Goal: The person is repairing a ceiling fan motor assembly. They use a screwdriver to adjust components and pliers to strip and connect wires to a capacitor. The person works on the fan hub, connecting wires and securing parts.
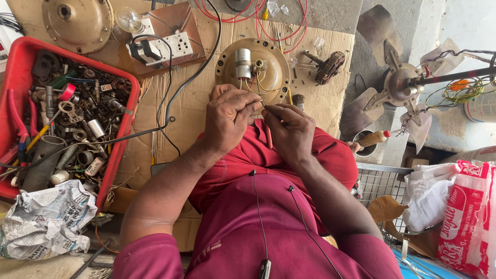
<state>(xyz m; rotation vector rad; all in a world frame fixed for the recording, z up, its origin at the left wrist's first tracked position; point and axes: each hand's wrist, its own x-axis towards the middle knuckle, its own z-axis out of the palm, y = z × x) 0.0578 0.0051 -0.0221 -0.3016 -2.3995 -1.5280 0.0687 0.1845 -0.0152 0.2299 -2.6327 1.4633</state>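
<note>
Thin wire (264, 105) pinched between both hands at frame centre. Left hand (227, 118) and right hand (290, 127) each closed narrowly on it, fingertips meeting. Round fan motor plate (253, 67) (capacitor on top) at 12 o'clock on cardboard (191, 103). Red parts tray (126, 129) at 9 o'clock; fan blades (398, 82) at 2 o'clock.

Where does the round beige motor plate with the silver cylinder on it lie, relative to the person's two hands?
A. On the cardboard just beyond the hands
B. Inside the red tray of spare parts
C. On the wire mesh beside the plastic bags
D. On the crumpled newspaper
A: the round beige plate rests on the cardboard, directly past the left hand and right hand, well clear of the red tray.
</note>
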